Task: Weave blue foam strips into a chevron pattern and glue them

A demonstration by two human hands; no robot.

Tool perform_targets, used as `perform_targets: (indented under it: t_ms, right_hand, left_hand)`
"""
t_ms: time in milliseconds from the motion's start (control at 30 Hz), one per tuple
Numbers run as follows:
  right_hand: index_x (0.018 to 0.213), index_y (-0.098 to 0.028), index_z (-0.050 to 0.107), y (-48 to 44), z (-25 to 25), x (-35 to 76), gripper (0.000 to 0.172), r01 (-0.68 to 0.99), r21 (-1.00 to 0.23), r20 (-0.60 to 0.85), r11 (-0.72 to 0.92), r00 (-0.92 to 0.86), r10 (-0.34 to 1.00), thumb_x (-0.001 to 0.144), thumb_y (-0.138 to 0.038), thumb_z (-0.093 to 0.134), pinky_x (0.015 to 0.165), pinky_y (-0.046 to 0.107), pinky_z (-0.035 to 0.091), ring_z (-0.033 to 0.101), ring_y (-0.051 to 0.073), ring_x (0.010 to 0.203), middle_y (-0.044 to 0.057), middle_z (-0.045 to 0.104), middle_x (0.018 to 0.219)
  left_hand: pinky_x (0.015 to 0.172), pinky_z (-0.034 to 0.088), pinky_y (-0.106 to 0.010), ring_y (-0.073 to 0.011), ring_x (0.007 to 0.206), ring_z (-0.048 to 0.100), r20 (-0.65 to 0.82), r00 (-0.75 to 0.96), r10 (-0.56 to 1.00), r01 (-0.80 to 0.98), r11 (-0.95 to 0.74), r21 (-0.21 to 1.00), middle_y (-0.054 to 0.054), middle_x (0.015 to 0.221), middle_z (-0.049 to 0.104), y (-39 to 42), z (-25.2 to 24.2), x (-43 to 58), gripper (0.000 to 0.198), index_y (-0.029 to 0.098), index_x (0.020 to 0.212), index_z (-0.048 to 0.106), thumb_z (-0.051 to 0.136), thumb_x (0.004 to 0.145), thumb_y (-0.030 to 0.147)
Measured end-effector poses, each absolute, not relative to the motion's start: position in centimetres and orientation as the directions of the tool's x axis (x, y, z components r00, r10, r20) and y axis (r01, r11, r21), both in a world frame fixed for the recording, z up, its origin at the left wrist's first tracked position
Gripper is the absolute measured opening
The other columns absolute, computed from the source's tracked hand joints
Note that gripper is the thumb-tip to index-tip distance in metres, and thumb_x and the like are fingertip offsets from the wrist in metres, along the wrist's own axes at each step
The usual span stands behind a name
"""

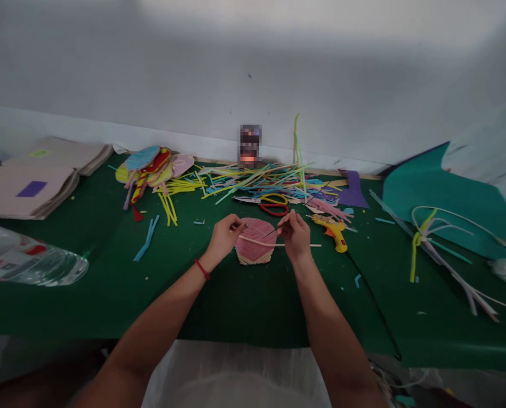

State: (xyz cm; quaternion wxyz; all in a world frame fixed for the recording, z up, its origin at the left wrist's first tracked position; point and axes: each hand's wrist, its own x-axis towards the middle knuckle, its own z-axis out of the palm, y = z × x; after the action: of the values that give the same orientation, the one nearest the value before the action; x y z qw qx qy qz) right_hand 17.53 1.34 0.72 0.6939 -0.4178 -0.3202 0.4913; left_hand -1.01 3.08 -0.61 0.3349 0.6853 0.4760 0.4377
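A pink patch (259,229) of strips laid in a chevron pattern, with a beige lower edge, lies flat on the green table. Across it runs a pale narrow strip (297,245). My left hand (225,237) is pinched closed at the patch's left edge, by the strip's left end; what sits between its fingertips is hidden. In my right hand (295,235), thumb and fingers pinch a thin dark pointed tool (271,233), its tip slanting down over the patch. The strip's right end passes by this hand's wrist side.
Scissors (273,205) and a heap of coloured strips (253,184) lie behind the patch. On the right are a yellow glue gun (335,231) with its cord and a teal sheet (448,204). A plastic bottle (35,258) and an open book (27,190) occupy the left.
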Motion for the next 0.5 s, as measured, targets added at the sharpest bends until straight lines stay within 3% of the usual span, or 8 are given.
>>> perform_targets:
  t_ms: [233, 367, 500]
  right_hand:
    - [0.067, -0.022, 0.054, 0.7, 1.1, 17.5, 0.037, -0.091, -0.955, 0.213, 0.281, 0.446, 0.869, 0.079, -0.057, 0.057, 0.049, 0.029, 0.052, 0.06, 0.014, 0.048, -0.003, 0.061, 0.058]
    - [0.073, -0.023, 0.054, 0.8, 1.0, 17.6, 0.033, -0.087, -0.935, 0.243, 0.344, 0.549, 0.8, 0.081, -0.055, 0.055, 0.05, 0.028, 0.052, 0.062, 0.014, 0.05, -0.002, 0.064, 0.065]
    - [0.075, -0.023, 0.053, 1.3, 0.7, 18.0, 0.031, -0.227, -0.9, 0.177, 0.372, 0.59, 0.788, 0.081, -0.053, 0.055, 0.056, 0.029, 0.054, 0.065, 0.014, 0.054, -0.004, 0.065, 0.065]
  left_hand:
    - [0.063, 0.042, -0.025, -0.0126, 0.065, 0.052, 0.392, 0.12, 0.912, 0.341, -0.409, 0.847, 0.002, 0.067, 0.057, 2.2, 0.7, -1.2, 0.014, 0.019, 0.069, 0.056, 0.056, 0.081, 0.025]
    - [0.063, 0.042, -0.025, -0.0122, 0.065, 0.052, 0.374, 0.22, 0.901, 0.266, -0.424, 0.866, 0.002, 0.067, 0.057, 1.5, 0.1, -0.3, 0.016, 0.019, 0.067, 0.055, 0.057, 0.081, 0.025]
    - [0.06, 0.041, -0.025, -0.013, 0.063, 0.052, 0.262, 0.349, 0.9, 0.253, -0.36, 0.898, 0.001, 0.064, 0.057, 1.6, -1.2, 0.8, 0.016, 0.018, 0.065, 0.056, 0.06, 0.079, 0.024]
